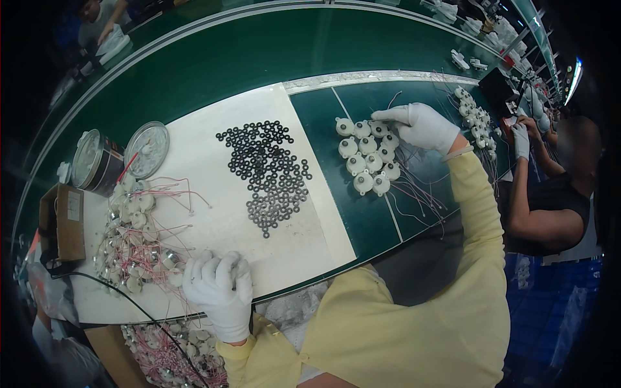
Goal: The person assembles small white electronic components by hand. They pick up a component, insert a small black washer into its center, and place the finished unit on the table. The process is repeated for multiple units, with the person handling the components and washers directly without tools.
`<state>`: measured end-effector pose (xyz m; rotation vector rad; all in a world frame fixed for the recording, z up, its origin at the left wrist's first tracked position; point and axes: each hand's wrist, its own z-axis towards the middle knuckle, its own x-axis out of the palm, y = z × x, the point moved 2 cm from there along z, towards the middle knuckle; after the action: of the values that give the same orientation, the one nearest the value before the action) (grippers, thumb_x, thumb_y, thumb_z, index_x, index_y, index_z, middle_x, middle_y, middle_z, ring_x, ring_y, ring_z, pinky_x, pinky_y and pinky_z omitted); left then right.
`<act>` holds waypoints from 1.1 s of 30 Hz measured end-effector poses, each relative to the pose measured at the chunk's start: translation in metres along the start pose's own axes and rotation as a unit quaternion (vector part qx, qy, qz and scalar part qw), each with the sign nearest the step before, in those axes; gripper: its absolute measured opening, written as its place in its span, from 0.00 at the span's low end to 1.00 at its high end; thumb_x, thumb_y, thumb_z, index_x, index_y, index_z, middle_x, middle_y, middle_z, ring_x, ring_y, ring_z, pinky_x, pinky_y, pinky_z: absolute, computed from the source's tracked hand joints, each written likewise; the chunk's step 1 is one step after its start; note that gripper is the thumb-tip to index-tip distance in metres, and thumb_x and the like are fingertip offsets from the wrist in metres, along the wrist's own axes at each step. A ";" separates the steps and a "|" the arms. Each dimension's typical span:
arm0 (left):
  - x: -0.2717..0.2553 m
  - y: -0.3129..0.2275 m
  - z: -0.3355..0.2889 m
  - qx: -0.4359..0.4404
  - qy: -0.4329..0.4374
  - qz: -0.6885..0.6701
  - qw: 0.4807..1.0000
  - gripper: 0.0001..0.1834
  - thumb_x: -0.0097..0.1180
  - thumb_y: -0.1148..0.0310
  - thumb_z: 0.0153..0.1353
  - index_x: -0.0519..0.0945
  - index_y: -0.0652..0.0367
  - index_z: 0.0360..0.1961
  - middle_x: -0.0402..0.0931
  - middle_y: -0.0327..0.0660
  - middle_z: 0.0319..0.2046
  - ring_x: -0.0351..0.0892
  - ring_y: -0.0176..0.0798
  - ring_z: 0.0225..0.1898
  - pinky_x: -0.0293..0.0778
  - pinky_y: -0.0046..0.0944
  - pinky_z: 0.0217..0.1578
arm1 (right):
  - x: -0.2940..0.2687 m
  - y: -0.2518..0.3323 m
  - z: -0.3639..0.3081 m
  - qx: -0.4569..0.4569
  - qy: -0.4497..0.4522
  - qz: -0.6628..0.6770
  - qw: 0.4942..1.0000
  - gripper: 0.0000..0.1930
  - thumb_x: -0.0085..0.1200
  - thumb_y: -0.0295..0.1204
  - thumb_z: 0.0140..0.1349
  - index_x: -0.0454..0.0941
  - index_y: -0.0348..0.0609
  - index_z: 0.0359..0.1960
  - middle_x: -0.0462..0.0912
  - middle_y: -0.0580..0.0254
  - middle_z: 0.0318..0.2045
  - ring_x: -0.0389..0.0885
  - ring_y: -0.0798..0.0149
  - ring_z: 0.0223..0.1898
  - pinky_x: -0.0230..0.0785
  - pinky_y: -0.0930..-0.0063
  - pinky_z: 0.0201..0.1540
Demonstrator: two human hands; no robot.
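My right hand [424,127], in a white glove, reaches over the far edge of a cluster of small round white motors [367,161] with dark centres. Its forefinger is stretched out at the topmost motors; the other fingers are partly hidden, and I see nothing held. Thin wires trail from the cluster to the right. My left hand [220,294], also gloved, is closed with curled fingers beside a heap of motors with pink wires [132,242]. Whatever is in its fingers is hidden. Between the hands lie many small black rings [262,165] on the white board [194,155].
At left stand an open tin [97,161], its round lid [147,150] with whitish paste and a cardboard box [63,223]. A black cable [123,294] crosses the near left corner. More motors [475,119] lie at right, near a co-worker [550,187]. A green belt [259,55] runs behind.
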<state>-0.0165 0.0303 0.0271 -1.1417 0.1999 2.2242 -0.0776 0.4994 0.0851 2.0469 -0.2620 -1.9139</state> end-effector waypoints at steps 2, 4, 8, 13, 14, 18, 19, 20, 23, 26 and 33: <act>-0.001 0.000 0.000 -0.002 0.007 -0.002 1.000 0.11 0.64 0.70 0.57 0.81 0.52 0.41 0.75 0.41 0.37 0.78 0.52 0.45 0.74 0.57 0.52 | -0.002 -0.003 -0.003 -0.026 -0.051 -0.005 0.998 0.29 0.49 0.16 0.56 0.83 0.50 0.60 0.89 0.50 0.43 0.88 0.52 0.42 0.79 0.66 0.51; 0.000 0.000 0.000 -0.004 0.010 -0.005 1.000 0.11 0.64 0.70 0.57 0.81 0.52 0.42 0.75 0.41 0.37 0.78 0.51 0.45 0.74 0.57 0.52 | -0.006 0.001 -0.008 -0.008 -0.085 -0.037 0.996 0.28 0.48 0.18 0.56 0.83 0.50 0.60 0.89 0.49 0.40 0.87 0.51 0.40 0.79 0.64 0.49; -0.001 0.001 -0.001 -0.008 0.013 -0.002 1.000 0.11 0.64 0.70 0.57 0.81 0.51 0.42 0.75 0.40 0.37 0.78 0.51 0.44 0.74 0.57 0.53 | -0.005 0.022 -0.018 0.119 -0.028 -0.023 0.992 0.28 0.49 0.22 0.58 0.82 0.52 0.61 0.87 0.48 0.36 0.86 0.48 0.38 0.79 0.60 0.49; 0.001 0.000 0.000 -0.014 -0.002 -0.009 1.000 0.12 0.65 0.71 0.56 0.80 0.49 0.41 0.75 0.38 0.33 0.79 0.51 0.45 0.73 0.57 0.53 | 0.017 0.011 -0.021 0.036 -0.046 0.087 0.994 0.28 0.48 0.22 0.58 0.80 0.46 0.63 0.88 0.47 0.38 0.86 0.46 0.40 0.78 0.61 0.49; 0.001 0.000 0.000 -0.012 -0.002 -0.007 1.000 0.12 0.65 0.71 0.56 0.80 0.50 0.41 0.75 0.38 0.33 0.79 0.51 0.45 0.73 0.57 0.53 | 0.017 0.010 -0.022 0.027 -0.057 0.088 0.994 0.28 0.48 0.22 0.58 0.80 0.46 0.63 0.88 0.47 0.38 0.86 0.46 0.41 0.78 0.61 0.49; 0.003 0.002 -0.005 0.004 -0.008 -0.004 1.000 0.11 0.63 0.69 0.58 0.80 0.51 0.43 0.76 0.38 0.33 0.79 0.50 0.45 0.72 0.56 0.54 | 0.007 0.016 -0.028 0.042 -0.133 0.051 0.989 0.26 0.48 0.21 0.60 0.80 0.46 0.62 0.89 0.48 0.38 0.87 0.47 0.41 0.79 0.60 0.49; 0.002 0.003 -0.005 0.001 -0.007 -0.016 1.000 0.11 0.63 0.69 0.59 0.81 0.53 0.44 0.78 0.39 0.35 0.79 0.50 0.46 0.72 0.56 0.56 | 0.001 0.022 -0.031 0.059 -0.159 0.032 0.985 0.25 0.48 0.21 0.60 0.81 0.46 0.61 0.89 0.49 0.38 0.88 0.47 0.41 0.79 0.60 0.49; -0.001 0.003 -0.005 -0.005 -0.007 -0.026 1.000 0.12 0.62 0.68 0.60 0.81 0.55 0.45 0.80 0.40 0.37 0.80 0.50 0.46 0.72 0.56 0.57 | 0.000 0.036 -0.033 0.037 -0.210 0.018 0.977 0.24 0.50 0.20 0.60 0.81 0.45 0.59 0.89 0.50 0.37 0.88 0.48 0.38 0.80 0.59 0.45; -0.015 0.001 -0.003 -0.038 -0.026 -0.097 0.994 0.15 0.58 0.65 0.68 0.82 0.59 0.52 0.82 0.44 0.40 0.80 0.50 0.47 0.71 0.55 0.59 | 0.007 0.126 -0.038 -0.144 -0.284 -0.022 0.948 0.23 0.57 0.19 0.55 0.82 0.40 0.55 0.87 0.50 0.32 0.88 0.47 0.33 0.80 0.61 0.35; -0.018 -0.013 0.001 -0.135 -0.047 -0.272 0.952 0.20 0.55 0.62 0.73 0.80 0.63 0.59 0.83 0.44 0.42 0.80 0.51 0.46 0.70 0.52 0.57 | 0.048 0.221 -0.049 -0.258 -0.176 0.044 0.949 0.24 0.67 0.27 0.49 0.81 0.48 0.51 0.84 0.62 0.31 0.83 0.54 0.26 0.74 0.61 0.26; -0.032 -0.017 0.029 -0.107 -0.008 -0.364 0.925 0.26 0.39 0.60 0.81 0.78 0.73 0.60 0.83 0.43 0.34 0.81 0.48 0.36 0.70 0.46 0.44 | 0.119 0.282 -0.042 -0.325 -0.182 0.200 0.906 0.24 0.69 0.32 0.43 0.81 0.49 0.46 0.79 0.67 0.27 0.78 0.58 0.22 0.68 0.63 0.25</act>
<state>-0.0118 0.0405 0.0724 -1.0763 -0.4272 1.6052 -0.0018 0.2003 0.0765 1.1059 -0.0917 -1.7809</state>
